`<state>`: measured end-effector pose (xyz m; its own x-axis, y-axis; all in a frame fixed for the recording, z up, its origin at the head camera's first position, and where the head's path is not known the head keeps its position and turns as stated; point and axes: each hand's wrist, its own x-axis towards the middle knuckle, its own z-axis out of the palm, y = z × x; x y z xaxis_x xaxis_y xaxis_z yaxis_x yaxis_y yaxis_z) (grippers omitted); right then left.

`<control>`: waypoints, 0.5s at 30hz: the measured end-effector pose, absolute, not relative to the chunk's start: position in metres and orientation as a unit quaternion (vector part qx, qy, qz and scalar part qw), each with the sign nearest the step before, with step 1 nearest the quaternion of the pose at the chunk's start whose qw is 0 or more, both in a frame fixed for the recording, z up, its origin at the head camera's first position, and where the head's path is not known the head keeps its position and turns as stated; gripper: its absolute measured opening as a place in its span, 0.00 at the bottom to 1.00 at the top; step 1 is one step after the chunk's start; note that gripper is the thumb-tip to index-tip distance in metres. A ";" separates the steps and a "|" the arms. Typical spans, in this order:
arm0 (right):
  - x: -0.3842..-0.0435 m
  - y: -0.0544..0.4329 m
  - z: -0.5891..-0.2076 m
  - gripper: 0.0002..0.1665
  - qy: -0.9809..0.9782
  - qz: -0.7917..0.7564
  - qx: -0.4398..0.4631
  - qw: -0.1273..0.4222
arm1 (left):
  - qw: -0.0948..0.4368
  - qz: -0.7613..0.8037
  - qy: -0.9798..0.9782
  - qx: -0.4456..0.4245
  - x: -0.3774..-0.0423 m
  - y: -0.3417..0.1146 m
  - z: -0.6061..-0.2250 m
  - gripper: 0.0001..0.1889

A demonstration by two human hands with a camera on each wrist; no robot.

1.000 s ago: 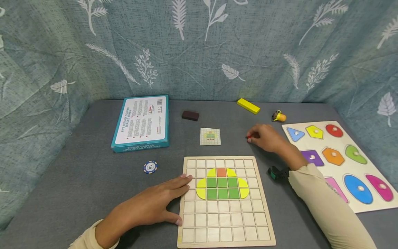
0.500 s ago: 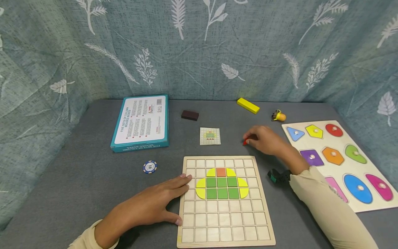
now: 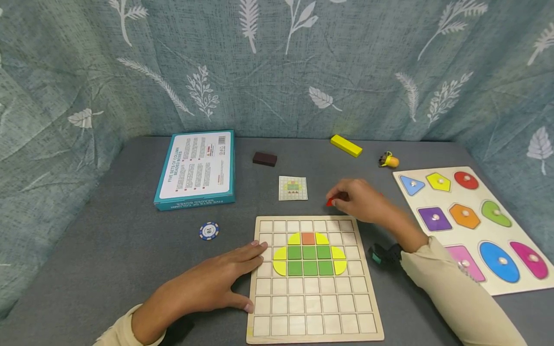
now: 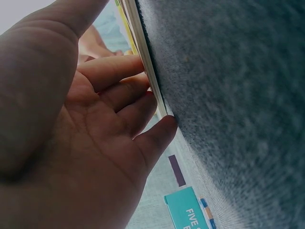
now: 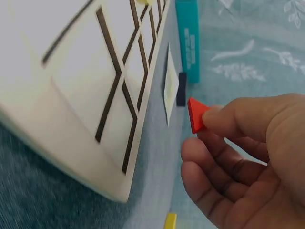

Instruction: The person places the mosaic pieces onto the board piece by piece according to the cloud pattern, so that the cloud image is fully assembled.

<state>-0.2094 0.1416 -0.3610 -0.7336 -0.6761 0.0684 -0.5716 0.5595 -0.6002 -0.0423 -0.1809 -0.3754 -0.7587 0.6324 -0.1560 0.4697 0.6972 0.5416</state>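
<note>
Between thumb and fingertips my right hand (image 3: 357, 199) pinches a small red triangle tile (image 5: 197, 116), held just beyond the far right corner of the wooden grid board (image 3: 311, 327). Along the board's left edge rests my left hand (image 3: 216, 281), fingers straight and touching the rim, thumb spread toward the near side. Green square tiles (image 3: 309, 268), yellow rounded tiles (image 3: 280, 262) and one orange square tile (image 3: 308, 238) lie in the upper grid cells. A small pattern card (image 3: 292, 188) with a matching coloured figure lies behind the board.
A teal box (image 3: 196, 168) and a poker chip (image 3: 209, 231) are on the left. Behind stand a dark brown block (image 3: 265, 159), a yellow block (image 3: 346, 145) and a small yellow-orange toy (image 3: 389, 160). A knobbed shape puzzle (image 3: 441, 262) lies right, under the right forearm.
My right hand has moved left and slightly nearer with the red triangle tile, toward the board's far edge. My left hand stays in place on the board's side.
</note>
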 end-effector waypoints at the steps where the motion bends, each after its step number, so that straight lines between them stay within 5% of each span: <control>1: -0.208 0.140 -0.361 0.09 0.879 -0.310 -0.353 0.086 | 0.168 0.243 0.906 0.304 -0.042 -0.181 -0.376 0.48; 15: -0.174 0.122 -0.359 0.07 0.853 -0.329 -0.390 0.113 | 0.161 0.237 0.907 0.308 -0.042 -0.181 -0.376 0.47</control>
<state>-0.1743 0.1216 -0.3587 -0.6707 -0.7390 0.0633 -0.5902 0.4801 -0.6489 -0.0420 -0.1812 -0.3760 -0.7583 0.6354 -0.1460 0.4826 0.6976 0.5295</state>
